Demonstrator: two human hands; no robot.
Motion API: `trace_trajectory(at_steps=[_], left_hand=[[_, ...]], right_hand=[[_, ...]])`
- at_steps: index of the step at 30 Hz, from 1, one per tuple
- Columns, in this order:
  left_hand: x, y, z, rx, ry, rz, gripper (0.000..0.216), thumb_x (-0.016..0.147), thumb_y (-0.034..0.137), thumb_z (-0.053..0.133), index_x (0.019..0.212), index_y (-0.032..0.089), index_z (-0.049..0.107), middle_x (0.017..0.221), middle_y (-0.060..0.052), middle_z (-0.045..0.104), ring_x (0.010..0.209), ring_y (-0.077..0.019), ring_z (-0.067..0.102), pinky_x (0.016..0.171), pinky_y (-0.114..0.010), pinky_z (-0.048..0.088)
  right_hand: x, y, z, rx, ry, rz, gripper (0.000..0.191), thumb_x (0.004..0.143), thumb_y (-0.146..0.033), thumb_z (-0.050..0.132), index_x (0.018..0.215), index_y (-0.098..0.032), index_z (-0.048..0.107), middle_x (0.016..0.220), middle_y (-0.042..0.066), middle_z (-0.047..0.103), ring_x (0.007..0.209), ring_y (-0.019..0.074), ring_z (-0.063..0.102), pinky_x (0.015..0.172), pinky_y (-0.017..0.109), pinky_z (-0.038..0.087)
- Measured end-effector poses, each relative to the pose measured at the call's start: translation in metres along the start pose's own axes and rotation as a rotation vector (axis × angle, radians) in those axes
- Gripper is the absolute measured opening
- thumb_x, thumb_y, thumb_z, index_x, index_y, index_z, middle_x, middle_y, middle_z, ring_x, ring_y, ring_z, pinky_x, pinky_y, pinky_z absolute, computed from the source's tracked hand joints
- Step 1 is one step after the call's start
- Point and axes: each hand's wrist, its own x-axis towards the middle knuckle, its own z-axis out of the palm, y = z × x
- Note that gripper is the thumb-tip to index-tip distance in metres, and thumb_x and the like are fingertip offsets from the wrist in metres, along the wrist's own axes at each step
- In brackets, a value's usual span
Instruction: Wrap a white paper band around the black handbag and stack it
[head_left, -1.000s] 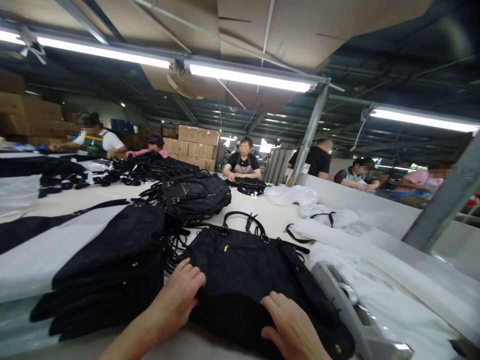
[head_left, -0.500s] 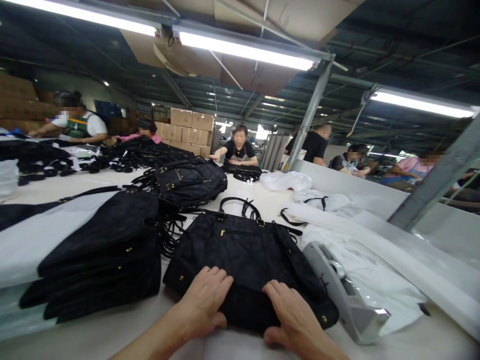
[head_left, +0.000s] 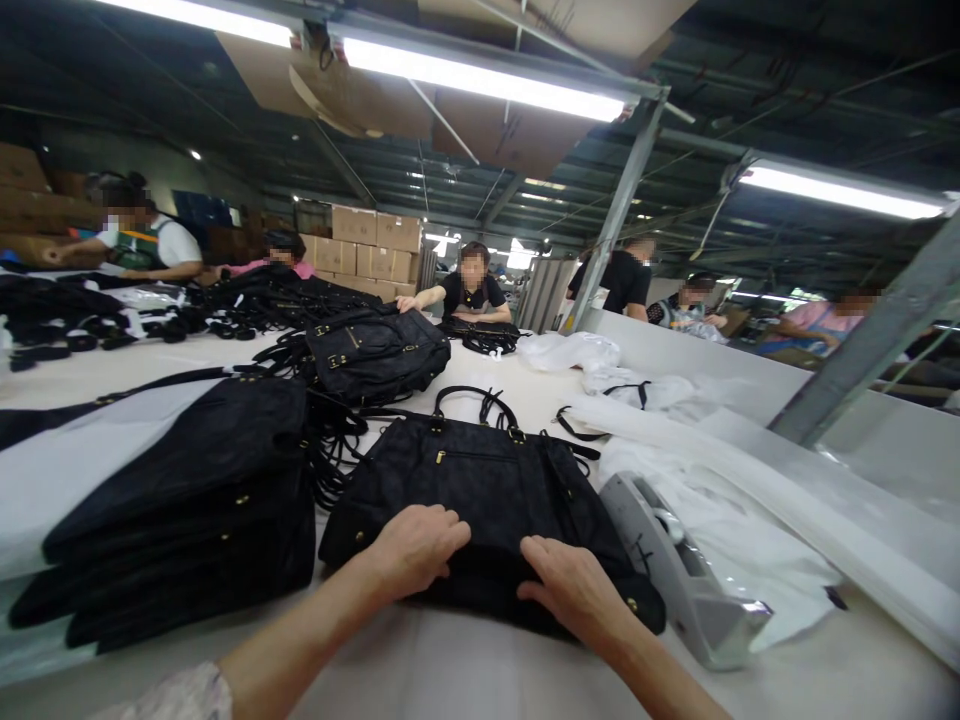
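White table (head_left: pixel 450 660): runs beneath both hands in my feed.
Stacked bags (head_left: pixel 195 500): black, left of my left hand.
Left hand (head_left: pixel 424 545): fingers curled on the black bag (head_left: pixel 480 490); grip, I can't tell.
Black bag: under and beyond both hands.
Right hand (head_left: pixel 566 585): touching its near part; grip equally unclear.
Grey device (head_left: pixel 667 570): right of that hand.

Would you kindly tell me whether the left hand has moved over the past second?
Yes: judged against the stack of black bags at the left, the left hand has shifted rightward, away from the stack and nearer the right hand.
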Motion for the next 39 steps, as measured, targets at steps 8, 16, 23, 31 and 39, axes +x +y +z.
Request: trace_trajectory(at_steps=[8, 16, 23, 31, 39], left_hand=[[0.0, -0.01, 0.006, 0.025, 0.047, 0.055, 0.008, 0.088, 0.016, 0.061, 0.091, 0.02, 0.056, 0.093, -0.002, 0.063, 0.086, -0.0201, 0.061, 0.071, -0.031, 0.047], [0.017, 0.002, -0.013, 0.063, 0.165, -0.133, 0.021, 0.094, 0.011, 0.046, 0.111, 0.013, 0.057, 0.11, -0.013, 0.061, 0.108, -0.0296, 0.054, 0.099, -0.05, 0.037], [0.029, 0.016, 0.038, -0.056, 0.34, -0.124, 0.053, 0.092, 0.02, 0.052, 0.143, 0.018, 0.037, 0.136, -0.011, 0.051, 0.126, -0.0281, 0.043, 0.113, -0.047, 0.021], [0.051, -0.011, 0.048, -0.07, 0.345, -0.205, 0.043, 0.093, 0.02, 0.048, 0.136, 0.017, 0.046, 0.117, -0.01, 0.058, 0.11, -0.0264, 0.05, 0.104, -0.044, 0.031], [0.045, -0.006, 0.045, -0.105, 0.441, -0.247, 0.034, 0.092, 0.015, 0.047, 0.125, 0.018, 0.05, 0.106, -0.008, 0.059, 0.1, -0.026, 0.05, 0.098, -0.043, 0.033]], right_hand=[[0.003, 0.006, 0.0, 0.03, 0.001, -0.082, 0.012, 0.086, -0.011, 0.063, 0.087, -0.021, 0.057, 0.086, 0.003, 0.07, 0.08, 0.0217, 0.067, 0.064, 0.029, 0.041], [0.037, 0.029, -0.015, 0.113, -0.089, -0.03, 0.014, 0.087, -0.028, 0.067, 0.092, -0.021, 0.056, 0.078, 0.002, 0.073, 0.077, 0.0232, 0.071, 0.057, 0.027, 0.031], [0.051, 0.038, 0.002, 0.118, -0.114, -0.037, 0.018, 0.087, -0.037, 0.068, 0.093, -0.024, 0.057, 0.082, -0.001, 0.073, 0.084, 0.0209, 0.071, 0.06, 0.024, 0.034], [0.06, 0.033, -0.005, 0.021, -0.026, 0.053, 0.031, 0.085, -0.042, 0.067, 0.105, -0.018, 0.06, 0.096, 0.01, 0.07, 0.091, 0.0284, 0.066, 0.075, 0.035, 0.043], [0.014, 0.083, -0.006, 0.073, -0.091, 0.195, 0.086, 0.056, -0.055, 0.085, 0.126, -0.019, 0.051, 0.106, 0.008, 0.065, 0.098, 0.0305, 0.064, 0.08, 0.038, 0.046]])
